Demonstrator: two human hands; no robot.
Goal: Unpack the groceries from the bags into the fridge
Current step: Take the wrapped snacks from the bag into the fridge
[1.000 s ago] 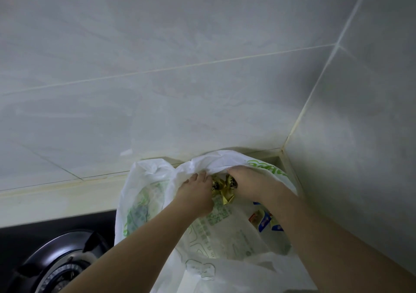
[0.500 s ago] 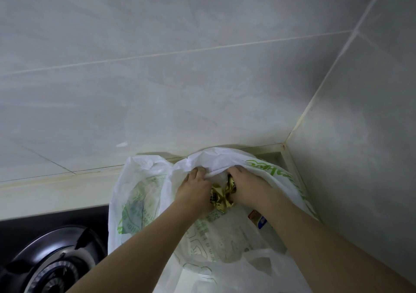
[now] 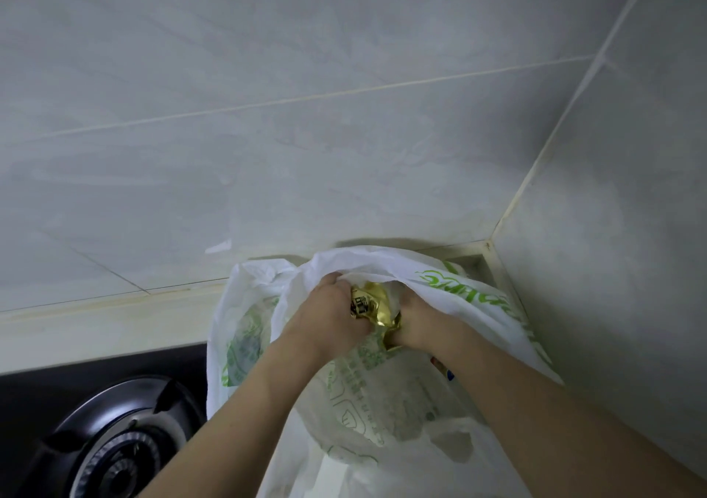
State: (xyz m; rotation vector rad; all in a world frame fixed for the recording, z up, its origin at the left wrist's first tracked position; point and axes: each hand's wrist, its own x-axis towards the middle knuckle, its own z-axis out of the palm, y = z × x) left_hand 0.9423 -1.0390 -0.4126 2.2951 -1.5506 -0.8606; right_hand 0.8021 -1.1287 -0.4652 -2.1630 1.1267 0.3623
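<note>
Both hands were inside the white plastic bag (image 3: 470, 298) in the wall corner. The left hand (image 3: 329, 317) and right hand (image 3: 415, 321) gripped a shiny gold packet (image 3: 373, 304) between them.

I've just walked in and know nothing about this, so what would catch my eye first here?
Probably the shiny gold packet, gripped between the left hand and right hand at the mouth of a white plastic bag with green print. The bag sits in the corner of the grey tiled wall. At lower left, a black gas burner stands beside the bag.
</note>
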